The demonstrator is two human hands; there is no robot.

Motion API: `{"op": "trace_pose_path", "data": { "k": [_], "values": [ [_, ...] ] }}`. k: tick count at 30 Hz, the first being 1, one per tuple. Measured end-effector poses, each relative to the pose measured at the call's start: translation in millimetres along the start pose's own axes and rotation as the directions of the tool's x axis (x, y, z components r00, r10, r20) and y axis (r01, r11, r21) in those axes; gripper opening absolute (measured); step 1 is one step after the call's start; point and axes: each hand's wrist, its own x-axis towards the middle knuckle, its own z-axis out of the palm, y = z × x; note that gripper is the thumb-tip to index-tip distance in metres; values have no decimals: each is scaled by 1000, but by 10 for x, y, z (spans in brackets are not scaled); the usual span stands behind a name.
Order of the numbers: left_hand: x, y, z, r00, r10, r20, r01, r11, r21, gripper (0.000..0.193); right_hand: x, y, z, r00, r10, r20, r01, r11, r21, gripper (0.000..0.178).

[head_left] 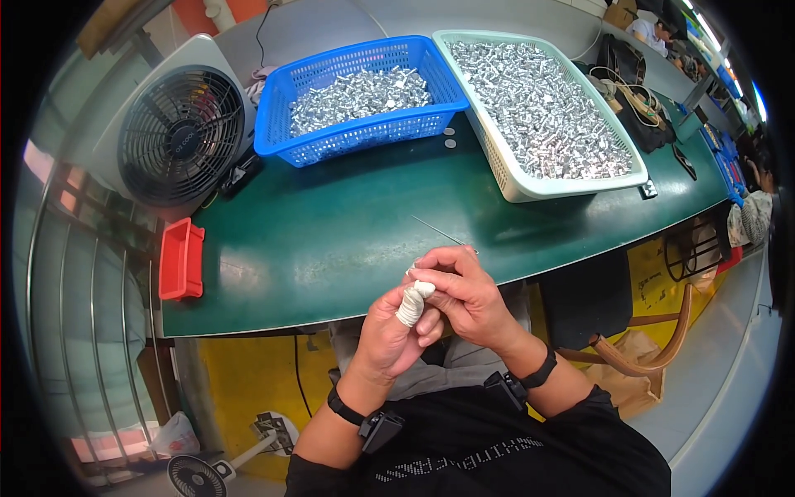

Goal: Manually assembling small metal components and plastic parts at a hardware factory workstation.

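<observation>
My left hand (387, 341) is raised in front of me at the table's near edge, its thumb wrapped in a white finger cover (410, 305). Its other fingers curl inward against my right hand (474, 300). The right fingers are bent and pressed together right at the tip of the covered thumb. A small whitish bit shows between the fingertips, but most of what they pinch is hidden. Just beyond the right hand, a thin metal rod (439, 230) with a looped end lies on the green table (306, 240).
Small silvery metal parts fill a blue basket (364, 131) and a pale green basket (505, 178) at the back. On the left stand a box fan (182, 137) and a red tray (180, 261). A chair (646, 356) is at the right; other people sit far right.
</observation>
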Motion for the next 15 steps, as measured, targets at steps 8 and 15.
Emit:
{"op": "trace_pose_path", "data": {
  "k": [8,15],
  "values": [
    [-86,-36,-7,999,23,-24,-18,982,188,27,-24,28,-31,991,-16,129,18,1000,-10,31],
    [-123,-51,15,998,13,-54,-3,985,175,36,-99,24,-104,983,126,133,-153,965,213,29]
  ]
}}
